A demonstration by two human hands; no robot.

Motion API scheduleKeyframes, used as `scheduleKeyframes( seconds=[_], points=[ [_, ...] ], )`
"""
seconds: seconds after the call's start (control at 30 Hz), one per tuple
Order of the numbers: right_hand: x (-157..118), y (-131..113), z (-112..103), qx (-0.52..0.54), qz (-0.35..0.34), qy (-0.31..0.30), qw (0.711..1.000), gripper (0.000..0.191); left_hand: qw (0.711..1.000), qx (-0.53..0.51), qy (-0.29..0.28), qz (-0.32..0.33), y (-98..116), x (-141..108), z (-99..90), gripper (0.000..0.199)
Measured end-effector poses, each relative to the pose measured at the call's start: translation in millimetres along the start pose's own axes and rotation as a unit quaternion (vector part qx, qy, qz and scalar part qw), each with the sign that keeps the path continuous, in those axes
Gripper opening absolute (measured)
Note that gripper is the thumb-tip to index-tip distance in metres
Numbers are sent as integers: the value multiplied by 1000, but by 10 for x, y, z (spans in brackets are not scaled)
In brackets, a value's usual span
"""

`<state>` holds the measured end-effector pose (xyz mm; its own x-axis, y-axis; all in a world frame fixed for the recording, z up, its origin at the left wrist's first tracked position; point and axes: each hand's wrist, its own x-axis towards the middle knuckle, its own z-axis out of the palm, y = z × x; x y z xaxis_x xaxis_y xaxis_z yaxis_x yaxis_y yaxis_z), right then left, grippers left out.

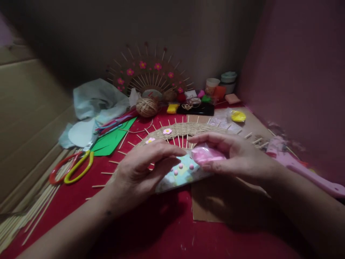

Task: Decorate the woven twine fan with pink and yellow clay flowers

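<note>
One pink packet between right fingers

A clear plastic packet of glossy pink material, rounded and creased, sits at two o'clock from the middle of a pale blue board with yellowish patches. Several small pink balls rest on the board, which is partly hidden. At twelve o'clock arches a tan woven band threaded with thin sticks; two pink-and-white, yellow-centred flowers lie on it, towards ten and eleven o'clock.
</note>
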<state>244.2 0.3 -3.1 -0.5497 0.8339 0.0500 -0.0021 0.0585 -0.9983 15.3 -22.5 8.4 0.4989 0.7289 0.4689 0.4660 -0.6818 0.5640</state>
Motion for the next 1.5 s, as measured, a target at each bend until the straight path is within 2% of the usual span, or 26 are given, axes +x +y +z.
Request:
scheduleKeyframes(
  seconds=[0.1, 0.23, 0.33, 0.43, 0.67, 0.9, 1.07, 1.2, 1.33, 1.5],
  points=[
    [-9, 4, 49, -59, -18, -20, 998, 44, 1000, 6, -11, 1, 59, -25, 31, 27],
    [-12, 42, 96, -106, -39, -29, 993, 49, 998, 42, -37, 38, 69, -10, 66, 18],
    [-5, 70, 107, -149, -57, -19, 987, 51, 994, 91, -21, 53, 69, 6, 84, 11],
    [-1, 79, 112, -142, -69, -12, 987, 53, 991, 117, -8, 60, 71, 8, 94, 9],
    [-22, 54, 126, -151, -88, -1, 985, 54, 992, 101, -8, 73, 71, -10, 97, 13],
    [-15, 50, 131, -215, -127, 16, 968, 50, 993, 80, -18, 82, 70, -31, 128, 22],
    [-21, 80, 121, -242, -126, -3, 962, 49, 992, 84, -43, 88, 111, -17, 152, 8],
    [-22, 80, 121, -237, -120, 15, 964, 45, 988, 127, -54, 73, 146, 5, 162, 8],
    [-13, 58, 126, -210, -116, 35, 970, 46, 993, 93, -59, 31, 157, 19, 138, 8],
    [-27, 57, 148, -235, -123, 33, 964, 47, 997, 75, -22, -23, 124, 16, 137, 11]
  ],
)
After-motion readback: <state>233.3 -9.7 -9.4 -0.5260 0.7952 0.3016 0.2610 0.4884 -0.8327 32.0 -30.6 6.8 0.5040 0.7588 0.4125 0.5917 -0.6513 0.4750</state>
